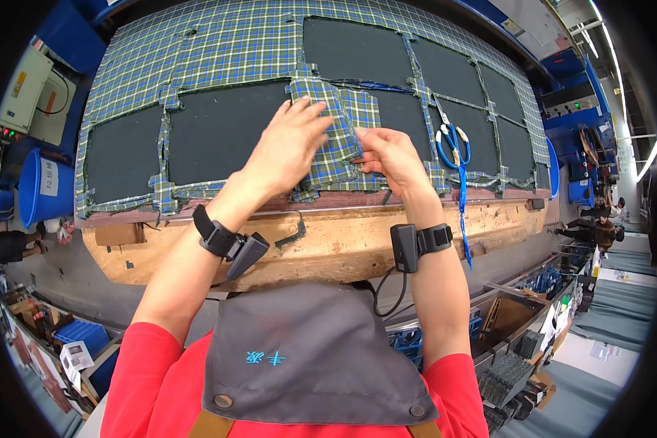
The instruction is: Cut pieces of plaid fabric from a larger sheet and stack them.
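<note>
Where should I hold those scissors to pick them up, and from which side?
I'd grip the scissors by the blue handles, probably from the person's side: the loops lie nearest, while the blades point away. Mind the blue strip hanging below the handles.

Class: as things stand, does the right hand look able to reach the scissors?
Probably yes: only flat material shows between the right hand and scissors, though it seems to pinch plaid fabric.
</note>
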Available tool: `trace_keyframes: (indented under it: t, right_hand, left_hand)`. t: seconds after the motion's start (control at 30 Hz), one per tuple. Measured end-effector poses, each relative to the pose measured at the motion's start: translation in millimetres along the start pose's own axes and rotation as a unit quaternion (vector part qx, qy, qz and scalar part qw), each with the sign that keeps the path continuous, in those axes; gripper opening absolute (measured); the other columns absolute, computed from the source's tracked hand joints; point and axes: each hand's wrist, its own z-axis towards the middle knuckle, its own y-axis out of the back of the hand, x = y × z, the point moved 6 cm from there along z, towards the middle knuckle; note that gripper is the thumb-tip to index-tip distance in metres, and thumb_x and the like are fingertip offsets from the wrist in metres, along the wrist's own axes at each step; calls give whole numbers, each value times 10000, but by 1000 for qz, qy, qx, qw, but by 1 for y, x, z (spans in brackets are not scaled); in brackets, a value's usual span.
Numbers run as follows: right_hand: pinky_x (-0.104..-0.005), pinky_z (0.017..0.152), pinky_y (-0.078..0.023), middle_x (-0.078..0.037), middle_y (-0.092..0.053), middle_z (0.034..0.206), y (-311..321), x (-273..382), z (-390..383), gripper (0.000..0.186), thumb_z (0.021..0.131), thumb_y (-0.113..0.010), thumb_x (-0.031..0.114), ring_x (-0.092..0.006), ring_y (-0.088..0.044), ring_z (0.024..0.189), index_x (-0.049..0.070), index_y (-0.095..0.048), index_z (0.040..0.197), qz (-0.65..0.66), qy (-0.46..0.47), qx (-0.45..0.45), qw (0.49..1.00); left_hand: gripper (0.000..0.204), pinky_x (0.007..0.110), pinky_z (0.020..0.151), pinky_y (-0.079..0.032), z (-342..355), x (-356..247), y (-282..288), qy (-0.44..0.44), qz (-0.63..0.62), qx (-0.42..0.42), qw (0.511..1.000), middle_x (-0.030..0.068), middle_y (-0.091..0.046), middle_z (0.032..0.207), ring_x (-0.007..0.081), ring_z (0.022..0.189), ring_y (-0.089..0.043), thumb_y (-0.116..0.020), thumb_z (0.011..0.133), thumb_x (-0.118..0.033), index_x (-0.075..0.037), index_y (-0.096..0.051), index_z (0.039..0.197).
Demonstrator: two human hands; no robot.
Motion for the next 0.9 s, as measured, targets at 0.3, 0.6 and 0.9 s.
trace_keyframes:
  t: [0.3, 0.6, 0.9]
  right_hand:
    - [-362, 789, -593, -174, -763, 909, 4, 35, -16, 360, 782, -833, 183, -268, -757, 849, -19, -712, 1054, -374, 112, -152, 908]
    - [-367, 652, -557, -131, -701, 703, 4, 25, -30, 360, 714, -901, 260, -258, -721, 705, 18, -648, 796, -392, 75, -132, 907]
    - [-354, 579, -534, -115, -663, 648, 6, 27, -34, 325, 733, -891, 167, -224, -674, 588, 17, -604, 760, -354, 93, -124, 922]
  left_hand:
    - [601, 583, 1260, -174, -21, -3, -33, 20, 26, 106, 994, 149, -288, 1669, 370, 1563, -204, -546, 1048, -319, -76, -385, 1573]
    - [803, 583, 1264, -160, -19, 0, -32, 24, 11, 125, 992, 145, -261, 1681, 367, 1570, -182, -603, 969, -516, -80, -347, 1594]
    - [926, 597, 1259, -160, -20, 1, -33, 25, 4, 125, 992, 149, -251, 1683, 371, 1570, -177, -637, 891, -606, -78, -346, 1593]
